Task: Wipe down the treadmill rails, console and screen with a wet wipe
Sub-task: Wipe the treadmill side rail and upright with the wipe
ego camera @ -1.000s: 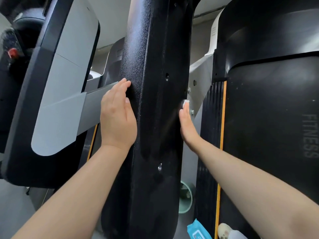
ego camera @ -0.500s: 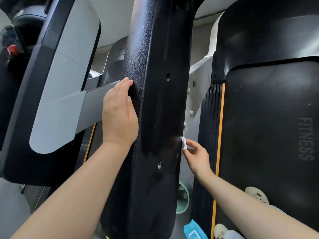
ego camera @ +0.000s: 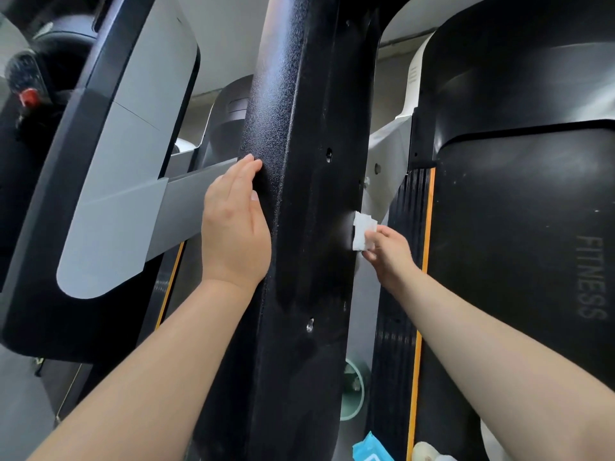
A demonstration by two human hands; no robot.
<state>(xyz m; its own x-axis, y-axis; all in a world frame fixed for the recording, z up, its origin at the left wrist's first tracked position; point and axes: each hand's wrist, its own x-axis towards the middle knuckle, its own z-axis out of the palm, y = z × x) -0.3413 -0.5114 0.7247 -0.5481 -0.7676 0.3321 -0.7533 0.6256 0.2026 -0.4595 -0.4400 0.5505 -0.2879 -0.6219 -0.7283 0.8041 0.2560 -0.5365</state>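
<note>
While the left hand (ego camera: 234, 227) lies flat, fingers straight, against the black post (ego camera: 299, 227), the right hand (ego camera: 387, 252) pinches a white wipe (ego camera: 362, 232) onto the post's right edge. Blue wipe pack (ego camera: 371, 449) sits way down below, beside the treadmill belt (ego camera: 519, 261).

left hand (ego camera: 234, 227): flat, fingers straight and together, palm pressed against the black upright (ego camera: 299, 194) | right hand (ego camera: 387, 252): fingers curled, grip pinching a white wet wipe (ego camera: 362, 231) at the upright's right edge | both forearms extended upward
</note>
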